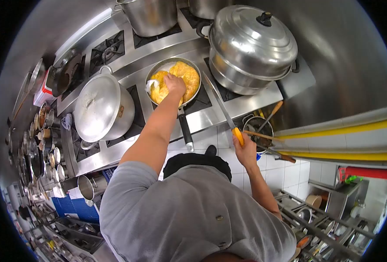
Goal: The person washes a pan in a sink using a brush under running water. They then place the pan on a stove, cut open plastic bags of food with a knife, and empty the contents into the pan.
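Note:
A frying pan [185,126] with a black handle sits on the stove, holding yellow-orange food [186,75]. My left hand [175,84] reaches into the pan and rests on the food; its fingertips are hard to make out against it. White material [150,85], perhaps cloth or paper, lies at the pan's left rim. My right hand [245,148] is closed around the yellow handle of a long knife [220,101]. The blade points up and left, its tip close to the pan's right side.
A large lidded pot [98,107] stands left of the pan, and a big domed steamer [252,48] to its right. Below the steamer, a pot of utensils [263,126] has handles sticking out toward my right hand. More pots [152,17] stand behind.

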{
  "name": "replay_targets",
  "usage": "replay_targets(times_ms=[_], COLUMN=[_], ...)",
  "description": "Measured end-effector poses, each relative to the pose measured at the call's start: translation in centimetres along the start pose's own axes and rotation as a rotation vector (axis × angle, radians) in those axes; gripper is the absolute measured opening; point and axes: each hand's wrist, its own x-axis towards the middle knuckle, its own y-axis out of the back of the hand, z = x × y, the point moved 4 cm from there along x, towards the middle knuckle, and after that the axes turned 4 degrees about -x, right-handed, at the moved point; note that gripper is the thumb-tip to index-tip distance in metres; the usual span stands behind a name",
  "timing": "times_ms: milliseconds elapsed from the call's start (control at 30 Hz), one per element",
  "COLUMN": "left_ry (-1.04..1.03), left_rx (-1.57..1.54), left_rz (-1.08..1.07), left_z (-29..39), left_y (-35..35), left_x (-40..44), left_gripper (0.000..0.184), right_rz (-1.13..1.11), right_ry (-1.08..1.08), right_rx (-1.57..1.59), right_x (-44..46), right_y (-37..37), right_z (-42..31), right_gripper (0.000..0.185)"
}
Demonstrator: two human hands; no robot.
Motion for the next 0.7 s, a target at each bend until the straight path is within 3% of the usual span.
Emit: replay_targets(times_ms=[167,333,567,700], left_ry=[0.061,-0.086,-0.148,-0.176], left_rx=[-0.208,-0.293,-0.397,-0.640], left_rz=[-0.020,-0.066,0.041,0.078], left_z=[-1.3,-2.3,-2.8,-3.0], left_y=[1.1,0.9,3.1,1.9], left_x=[-0.5,0.3,1.4,6.3], left_gripper=[0.040,0.045,0.046,0.047], right_rz=[-0.020,-0.036,-0.025,0.009], right_ry=[-0.016,-0.076,-0.040,-0.024], right_rx=[0.014,0.052,0.068,0.093], right_x=[0.7,0.2,0.9,1.2], right_y=[0.4,-1.3,-2.2,-3.8], right_z=[2.0,3.1,1.1,-0.7], right_gripper=[0.031,0.030,0.030,0.030])
